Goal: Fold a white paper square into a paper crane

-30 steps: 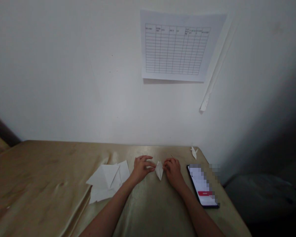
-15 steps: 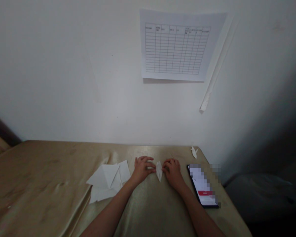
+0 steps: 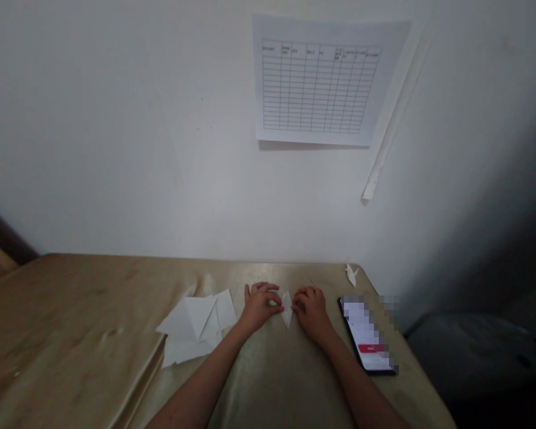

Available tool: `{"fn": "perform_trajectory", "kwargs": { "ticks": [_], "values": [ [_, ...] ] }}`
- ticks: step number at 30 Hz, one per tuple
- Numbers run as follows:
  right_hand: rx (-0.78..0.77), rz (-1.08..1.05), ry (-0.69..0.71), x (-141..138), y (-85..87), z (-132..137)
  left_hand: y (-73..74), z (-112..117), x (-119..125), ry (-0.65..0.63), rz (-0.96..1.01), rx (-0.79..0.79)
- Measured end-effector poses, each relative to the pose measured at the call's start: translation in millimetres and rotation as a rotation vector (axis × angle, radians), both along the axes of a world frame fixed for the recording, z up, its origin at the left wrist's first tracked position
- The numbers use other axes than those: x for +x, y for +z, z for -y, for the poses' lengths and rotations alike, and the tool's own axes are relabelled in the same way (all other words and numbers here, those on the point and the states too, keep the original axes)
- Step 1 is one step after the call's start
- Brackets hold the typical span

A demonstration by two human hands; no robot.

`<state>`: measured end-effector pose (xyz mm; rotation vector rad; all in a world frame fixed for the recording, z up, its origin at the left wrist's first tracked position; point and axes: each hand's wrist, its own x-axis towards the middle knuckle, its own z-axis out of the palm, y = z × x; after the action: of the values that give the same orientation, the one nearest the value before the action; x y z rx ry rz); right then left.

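Observation:
A small white folded paper [image 3: 286, 310], narrow and diamond-shaped, lies lengthwise between my two hands on the cloth-covered table. My left hand [image 3: 261, 307] has its thumb and a fingertip closed at the paper's left edge, with the other fingers stretched above. From the other side, my right hand [image 3: 311, 307] has its fingers curled in and its fingertips at the right edge. The exact grip of the fingertips is too small to make out fully. A small folded paper crane [image 3: 352, 275] rests near the table's back right corner.
Several loose white paper sheets [image 3: 192, 330] lie left of my left forearm. A phone [image 3: 368, 339] with a lit screen lies on the right. The tan tablecloth [image 3: 89, 333] has folds at the left. On the wall [image 3: 138, 149] behind hangs a printed table sheet [image 3: 317, 89].
The folded paper now looks like one plain diamond, where its upper end showed separate points and a centre slit before. Both hands stay nearly in place.

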<state>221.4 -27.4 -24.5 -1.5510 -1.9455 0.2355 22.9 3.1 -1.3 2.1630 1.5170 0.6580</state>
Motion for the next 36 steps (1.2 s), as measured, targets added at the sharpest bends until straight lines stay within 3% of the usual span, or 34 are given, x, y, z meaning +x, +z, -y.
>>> {"fn": "perform_trajectory", "kwargs": {
  "ticks": [27,36],
  "values": [
    [-0.008,0.134,-0.039,-10,9.4,7,1.0,-3,4,0.049,-0.011,-0.021],
    [-0.062,0.075,0.043,-2,9.0,7,-0.6,-4,3,0.053,0.005,-0.018]
  ]
}}
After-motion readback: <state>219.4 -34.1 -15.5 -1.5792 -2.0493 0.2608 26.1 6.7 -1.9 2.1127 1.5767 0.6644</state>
